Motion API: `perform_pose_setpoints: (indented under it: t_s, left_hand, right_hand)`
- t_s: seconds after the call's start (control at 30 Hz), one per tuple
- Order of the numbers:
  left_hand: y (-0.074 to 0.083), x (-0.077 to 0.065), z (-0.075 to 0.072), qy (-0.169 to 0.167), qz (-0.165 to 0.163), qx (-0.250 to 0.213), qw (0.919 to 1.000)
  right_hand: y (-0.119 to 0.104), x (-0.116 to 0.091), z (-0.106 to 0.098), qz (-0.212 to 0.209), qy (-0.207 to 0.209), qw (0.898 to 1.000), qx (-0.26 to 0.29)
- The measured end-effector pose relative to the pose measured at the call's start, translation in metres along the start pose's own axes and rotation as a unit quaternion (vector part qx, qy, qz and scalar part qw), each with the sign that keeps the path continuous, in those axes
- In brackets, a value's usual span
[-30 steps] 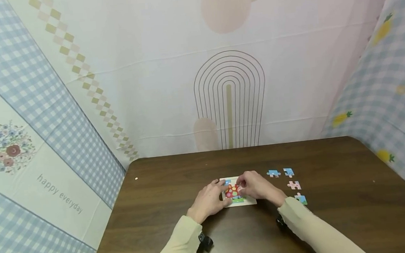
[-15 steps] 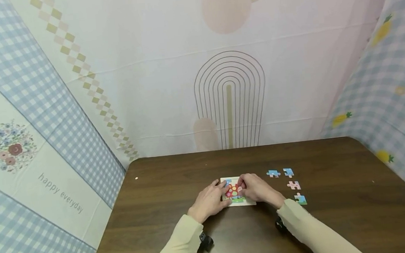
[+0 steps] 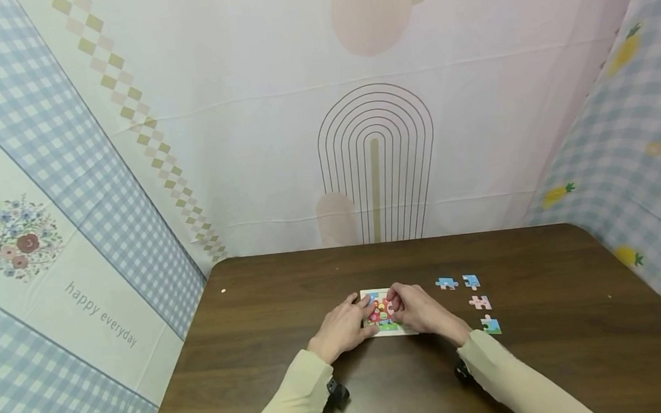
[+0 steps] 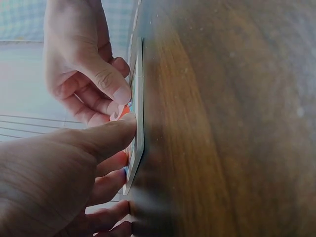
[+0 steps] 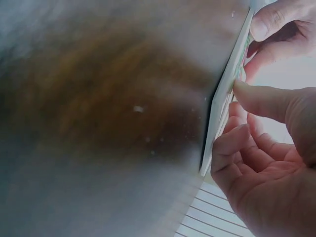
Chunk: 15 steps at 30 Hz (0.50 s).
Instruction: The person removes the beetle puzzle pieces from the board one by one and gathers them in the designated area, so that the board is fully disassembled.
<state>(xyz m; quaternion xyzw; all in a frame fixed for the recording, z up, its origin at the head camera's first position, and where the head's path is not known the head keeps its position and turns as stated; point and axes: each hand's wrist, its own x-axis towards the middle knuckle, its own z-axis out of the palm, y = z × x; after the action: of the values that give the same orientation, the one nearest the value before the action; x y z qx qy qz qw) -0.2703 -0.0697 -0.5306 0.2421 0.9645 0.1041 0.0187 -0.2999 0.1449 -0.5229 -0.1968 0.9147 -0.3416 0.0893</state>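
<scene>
A small framed jigsaw puzzle (image 3: 397,333) lies flat on the table, showing a red spotted picture with green below and blue at the upper left. Across its left side my left hand (image 3: 340,331) rests with fingers spread, thumb on the near edge and fingertips on the picture. My right hand (image 3: 424,309) bends over the right half of the board and hides much of it. In the left wrist view, a red puzzle piece (image 4: 120,112) stands tilted at the board's surface, pinched by the right thumb and fingers. The board's pale edge (image 5: 217,123) shows side-on in the right wrist view.
Several loose puzzle pieces (image 3: 480,303) lie to the right of the board, blue ones at the back, a pink one, and a blue-green one nearest. A tiny white speck (image 3: 223,291) sits near the table's (image 3: 269,317) left edge. Patterned cloth hangs behind and at both sides.
My right hand has shifted only slightly over the board, and the red part of the picture beneath its fingers looks different. The left hand and the loose pieces hold their places.
</scene>
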Motion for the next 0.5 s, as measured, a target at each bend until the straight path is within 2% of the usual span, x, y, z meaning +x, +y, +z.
perform_pose_setpoints:
  t_s: [0.03, 0.2, 0.27, 0.43, 0.5]
  left_hand:
    - [0.005, -0.001, -0.008, -0.010, -0.009, -0.002, 0.9999]
    - [0.004, -0.001, -0.008, -0.011, -0.009, -0.010, 0.9999]
    - [-0.004, 0.003, 0.004, 0.000, 0.002, -0.006, 1.0000]
    - [-0.004, 0.002, 0.003, -0.002, 0.004, -0.011, 0.9999]
    - [0.004, -0.002, -0.009, -0.014, -0.008, -0.021, 0.9997]
  right_hand:
    - [0.000, 0.000, 0.000, 0.000, 0.002, 1.000, -0.002]
    - [0.001, 0.000, 0.000, -0.003, 0.011, 1.000, -0.004]
    - [0.003, 0.001, 0.001, -0.007, 0.015, 1.000, -0.004]
    - [0.005, 0.001, 0.001, -0.010, 0.019, 1.000, -0.006]
    - [0.005, 0.001, 0.000, -0.007, 0.019, 1.000, -0.009]
